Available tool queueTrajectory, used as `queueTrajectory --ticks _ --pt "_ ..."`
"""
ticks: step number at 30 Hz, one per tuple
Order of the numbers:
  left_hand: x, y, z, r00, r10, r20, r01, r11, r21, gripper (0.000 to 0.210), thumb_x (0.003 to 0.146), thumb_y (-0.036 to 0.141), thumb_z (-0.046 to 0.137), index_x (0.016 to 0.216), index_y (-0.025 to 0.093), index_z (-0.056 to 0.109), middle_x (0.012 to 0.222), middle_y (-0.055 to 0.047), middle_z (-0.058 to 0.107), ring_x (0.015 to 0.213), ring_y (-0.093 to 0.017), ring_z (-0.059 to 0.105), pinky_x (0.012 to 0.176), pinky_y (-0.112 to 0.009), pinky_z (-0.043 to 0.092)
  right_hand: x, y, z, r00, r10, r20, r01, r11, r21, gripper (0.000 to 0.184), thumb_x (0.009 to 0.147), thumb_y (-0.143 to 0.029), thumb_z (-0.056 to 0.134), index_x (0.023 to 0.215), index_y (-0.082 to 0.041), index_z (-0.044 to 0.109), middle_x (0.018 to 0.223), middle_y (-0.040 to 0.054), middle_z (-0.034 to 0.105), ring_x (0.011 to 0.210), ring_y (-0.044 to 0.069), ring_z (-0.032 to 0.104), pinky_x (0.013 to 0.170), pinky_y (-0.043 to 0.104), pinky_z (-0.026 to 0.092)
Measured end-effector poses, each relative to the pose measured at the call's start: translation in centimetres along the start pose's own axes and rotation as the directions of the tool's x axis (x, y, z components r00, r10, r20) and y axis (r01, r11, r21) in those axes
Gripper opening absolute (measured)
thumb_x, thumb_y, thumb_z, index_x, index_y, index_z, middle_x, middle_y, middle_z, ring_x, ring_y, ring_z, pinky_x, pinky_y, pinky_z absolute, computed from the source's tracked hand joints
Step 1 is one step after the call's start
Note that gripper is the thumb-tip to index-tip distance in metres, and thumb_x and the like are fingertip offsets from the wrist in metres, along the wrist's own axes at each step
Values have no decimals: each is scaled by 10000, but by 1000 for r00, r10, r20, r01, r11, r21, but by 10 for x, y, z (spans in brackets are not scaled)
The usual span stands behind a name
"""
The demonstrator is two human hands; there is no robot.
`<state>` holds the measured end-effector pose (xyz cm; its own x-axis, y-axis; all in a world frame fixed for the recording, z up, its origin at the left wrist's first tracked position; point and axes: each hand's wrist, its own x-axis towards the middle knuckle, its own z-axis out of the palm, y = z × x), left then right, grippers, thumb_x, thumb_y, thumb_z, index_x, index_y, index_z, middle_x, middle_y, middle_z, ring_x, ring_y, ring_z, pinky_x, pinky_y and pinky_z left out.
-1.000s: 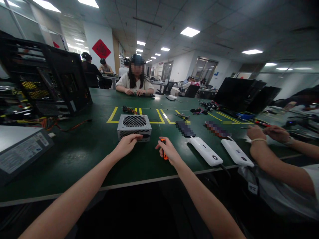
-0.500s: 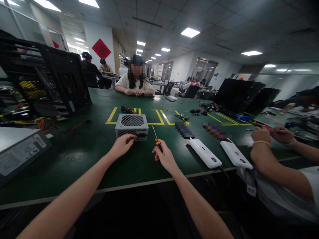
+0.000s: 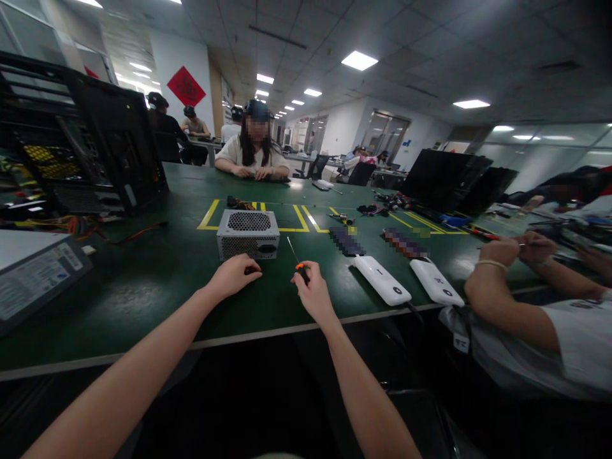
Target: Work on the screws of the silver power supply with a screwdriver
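Observation:
A silver computer power supply (image 3: 248, 233) with a honeycomb grille stands on the green table (image 3: 157, 299). Just in front of its lower edge is my left hand (image 3: 234, 275), fingers curled together and low over the tabletop. Whatever those fingers may hold is hidden. To the right, my right hand (image 3: 313, 290) is closed around the handle of a screwdriver (image 3: 299, 268), black with an orange collar. Its thin shaft points up and away, apart from the power supply.
Two white power banks (image 3: 382, 280) lie to the right, connected to phones. A black computer case (image 3: 95, 140) and another power supply (image 3: 38, 274) stand left. A co-worker's hands (image 3: 516, 248) are at the right; another person (image 3: 253, 150) sits opposite.
My left hand has come away from the power supply's front face, down toward the table. The screwdriver stays in my right hand. The whole view has shifted slightly.

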<state>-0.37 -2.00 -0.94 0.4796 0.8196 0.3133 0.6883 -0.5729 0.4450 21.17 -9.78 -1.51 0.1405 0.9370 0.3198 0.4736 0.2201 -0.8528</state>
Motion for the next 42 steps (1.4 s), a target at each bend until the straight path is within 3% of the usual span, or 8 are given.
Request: queueTrajectory --ticks 7,15,22,28,32,36,39,42 --pt "1 -6 1 1000 -21 -12 21 999 -26 184 750 335 547 820 228 680 854 -37 603 754 -168 568 686 -281 429 -3 -1 -1 1000 -6 -14 7 1000 11 239 803 -297 455 1031 -231 426 729 -27 616 608 138 567 594 262 428" --pt "0 -4 -1 998 -42 -42 43 999 21 180 774 310 501 789 215 653 869 -45 622 793 -188 574 703 -298 432 -7 1 -1 999 0 -35 3 997 78 272 754 -238 516 1015 -215 444 800 -3 647 793 159 610 765 302 431" --pt "4 -2 2 971 -210 -113 159 923 -351 150 751 326 546 798 198 608 761 -17 657 734 -172 609 715 -321 461 -15 1 0 1000 1 -29 5 984 177 248 770 -270 538 1003 -216 471 832 5 635 791 155 606 748 295 445" --pt "23 20 -2 913 -406 -33 222 564 -796 159 728 218 602 864 138 627 763 -18 645 681 -107 596 611 -230 455 -20 -2 -1 1000 8 -8 -6 965 261 249 761 -278 560 990 -214 485 815 2 623 774 150 595 688 275 450" --pt "39 44 -10 870 -490 56 146 147 -978 119 796 132 553 866 123 649 707 -5 618 623 -47 564 597 -171 450 -25 -9 1 999 36 -26 -26 950 312 252 762 -279 562 995 -219 483 819 7 624 723 142 581 601 253 436" --pt "39 57 -15 838 -516 179 61 -238 -969 134 834 88 513 807 117 641 655 7 596 580 -19 560 559 -116 462 -37 -19 4 995 97 -34 -75 912 403 225 762 -280 561 969 -229 487 800 7 625 604 121 540 501 238 395" --pt "27 65 -17 848 -478 230 30 -390 -920 129 847 104 510 815 124 633 692 7 615 608 -22 588 545 -108 474 -48 -28 8 993 112 -19 -92 891 444 213 764 -292 564 956 -235 489 767 3 618 559 113 512 479 238 389" --pt "13 76 -18 871 -428 243 46 -421 -906 113 852 132 514 840 147 625 768 6 640 657 -29 611 596 -125 500 -57 -38 10 996 75 -49 -49 912 408 225 771 -295 566 979 -246 492 810 15 622 669 145 569 546 260 435"
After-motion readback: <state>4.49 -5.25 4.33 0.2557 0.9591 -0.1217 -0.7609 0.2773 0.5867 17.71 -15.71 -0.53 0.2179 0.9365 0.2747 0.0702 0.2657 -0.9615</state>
